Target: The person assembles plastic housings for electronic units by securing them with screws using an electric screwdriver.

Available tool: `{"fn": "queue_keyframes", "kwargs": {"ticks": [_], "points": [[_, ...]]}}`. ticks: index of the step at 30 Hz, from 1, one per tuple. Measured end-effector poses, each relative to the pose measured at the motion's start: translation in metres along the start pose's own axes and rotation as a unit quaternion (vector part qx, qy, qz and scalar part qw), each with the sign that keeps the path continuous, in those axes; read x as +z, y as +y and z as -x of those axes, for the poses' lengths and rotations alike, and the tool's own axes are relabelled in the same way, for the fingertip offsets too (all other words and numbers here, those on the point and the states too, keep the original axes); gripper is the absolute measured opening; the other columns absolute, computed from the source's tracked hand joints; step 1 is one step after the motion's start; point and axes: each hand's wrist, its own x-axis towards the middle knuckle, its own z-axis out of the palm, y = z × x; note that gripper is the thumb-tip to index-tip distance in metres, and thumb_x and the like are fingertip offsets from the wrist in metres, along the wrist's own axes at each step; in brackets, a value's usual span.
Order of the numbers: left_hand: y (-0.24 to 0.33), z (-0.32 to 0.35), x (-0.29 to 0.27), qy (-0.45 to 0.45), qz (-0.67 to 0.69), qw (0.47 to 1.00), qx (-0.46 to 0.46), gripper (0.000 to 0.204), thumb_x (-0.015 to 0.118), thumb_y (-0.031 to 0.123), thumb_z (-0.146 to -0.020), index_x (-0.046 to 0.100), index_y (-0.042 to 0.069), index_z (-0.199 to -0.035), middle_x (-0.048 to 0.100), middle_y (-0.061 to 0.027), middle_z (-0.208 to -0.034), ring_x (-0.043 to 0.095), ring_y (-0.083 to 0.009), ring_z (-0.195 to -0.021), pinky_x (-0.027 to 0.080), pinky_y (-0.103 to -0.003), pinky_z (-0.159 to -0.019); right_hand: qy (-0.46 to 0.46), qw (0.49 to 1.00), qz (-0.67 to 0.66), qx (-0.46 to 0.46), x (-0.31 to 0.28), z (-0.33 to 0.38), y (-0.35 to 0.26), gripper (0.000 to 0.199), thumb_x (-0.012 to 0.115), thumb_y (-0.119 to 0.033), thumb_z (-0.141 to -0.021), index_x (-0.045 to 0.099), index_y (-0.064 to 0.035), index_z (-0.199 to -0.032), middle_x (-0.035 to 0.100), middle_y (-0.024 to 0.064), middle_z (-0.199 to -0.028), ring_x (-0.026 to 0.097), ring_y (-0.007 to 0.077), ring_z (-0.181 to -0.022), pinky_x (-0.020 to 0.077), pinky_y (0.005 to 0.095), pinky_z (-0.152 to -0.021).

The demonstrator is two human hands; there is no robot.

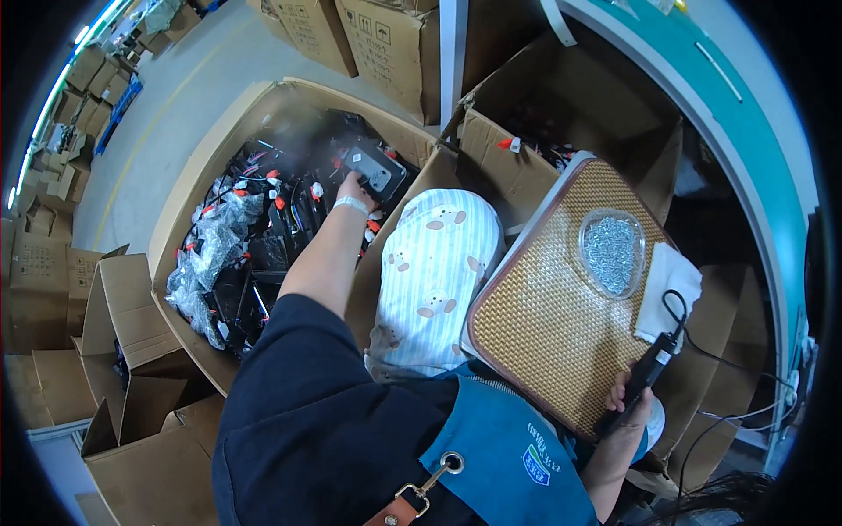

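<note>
My left grip [352, 187] pinches the black device [379, 169] in the box [186, 186], at its two o'clock, long axis ten-to-four; my right grip [630, 401], farther off at four o'clock, wraps the corded tool [646, 372].

Dark boxy unit [374, 167]: held, tilted, over carton [200, 171] | black corded tool [645, 377]: held, slanted

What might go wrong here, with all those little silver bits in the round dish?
If the woven board gets bumped, the clear dish on it might slide or tip, scattering the silver bits.

The black tool in the right hand has a cord looping by the white cloth; it might snag the cloth.

The black device at the left hand could slip onto the crowded pile in the box.
</note>
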Motion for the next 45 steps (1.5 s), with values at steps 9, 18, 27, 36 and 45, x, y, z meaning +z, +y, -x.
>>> {"fn": "queue_keyframes", "kwargs": {"ticks": [9, 18, 27, 36, 45], "points": [[0.104, 0.126, -0.095, -0.254, 0.025, 0.965, -0.061, 0.057, 0.043, 0.049, -0.092, 0.055, -0.001, -0.118, 0.060, -0.0062, -0.079, 0.054, -0.0145, -0.058, 0.046, -0.025, -0.052, -0.089, 0.994, -0.062, 0.030, -0.017, -0.016, 0.004, 0.072, 0.069, -0.037, -0.081, 0.035, -0.0012, -0.133, 0.052, 0.0112, -0.077, 0.051, 0.0144, -0.050, 0.0519, 0.0287, -0.050], [0.183, 0.319, -0.069, -0.409, 0.066, 0.893, 0.176, 0.039, 0.053, 0.024, -0.094, 0.050, 0.003, -0.126, 0.056, -0.0091, -0.095, 0.055, -0.0155, -0.080, 0.047, -0.024, -0.067, -0.215, 0.967, -0.138, 0.023, -0.056, -0.027, 0.016, 0.071, 0.066, -0.038, -0.085, 0.033, -0.0069, -0.139, 0.048, 0.0074, -0.082, 0.049, 0.0127, -0.053, 0.0464, 0.0279, -0.053], [0.018, 0.451, -0.030, -0.584, 0.013, 0.811, -0.004, 0.054, 0.061, 0.032, -0.088, 0.043, 0.004, -0.131, 0.050, -0.0058, -0.094, 0.045, -0.0155, -0.079, 0.041, -0.027, -0.070, -0.078, 0.994, -0.061, 0.052, -0.030, -0.024, 0.007, 0.062, 0.060, -0.036, -0.084, 0.041, -0.0046, -0.134, 0.053, 0.0093, -0.080, 0.047, 0.0138, -0.053, 0.0461, 0.0294, -0.054], [-0.141, 0.431, 0.016, -0.362, -0.078, 0.915, -0.161, 0.044, 0.030, 0.037, -0.102, 0.050, 0.006, -0.126, 0.057, -0.0123, -0.124, 0.055, -0.0281, -0.113, 0.038, -0.046, -0.104, 0.000, 0.999, 0.042, 0.021, 0.010, -0.017, -0.003, 0.038, 0.050, -0.019, -0.090, 0.054, -0.0006, -0.124, 0.060, 0.0122, -0.078, 0.053, 0.0164, -0.054, 0.0482, 0.0306, -0.053], [-0.220, 0.421, 0.037, -0.335, -0.031, 0.929, -0.153, 0.037, 0.041, 0.030, -0.100, 0.048, 0.003, -0.125, 0.055, -0.0107, -0.128, 0.053, -0.0238, -0.116, 0.038, -0.037, -0.103, 0.041, 0.997, 0.049, 0.050, 0.020, -0.014, -0.004, 0.036, 0.053, -0.018, -0.089, 0.055, -0.0001, -0.121, 0.060, 0.0106, -0.076, 0.054, 0.0163, -0.056, 0.0480, 0.0301, -0.054]]}}
